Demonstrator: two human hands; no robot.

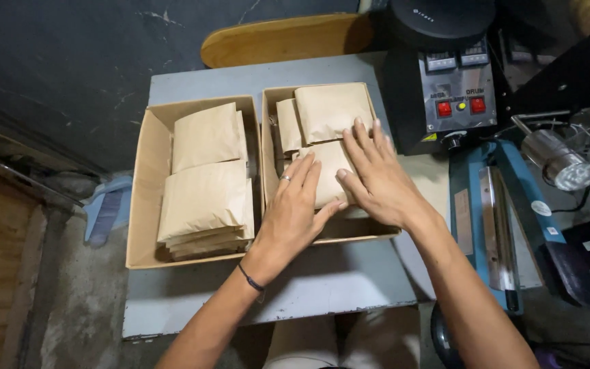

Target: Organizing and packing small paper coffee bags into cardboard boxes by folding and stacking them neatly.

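Two open cardboard boxes stand side by side on a grey table [199,82]. The left box [142,178] holds stacks of flat brown paper pouches [206,195]. In the right box [367,234], both my hands press flat on a brown pouch [331,162]. My left hand [293,212], with a ring and a dark wristband, lies on its near left part. My right hand [375,174] covers its right side, fingers spread. More pouches [329,109] lie at the far end of that box.
A blue heat sealer [489,205] sits right of the boxes. Behind it stands a black machine with a grey control panel and red switches [459,102]. A yellow wooden board [285,37] lies beyond the table. A dark wall is at left.
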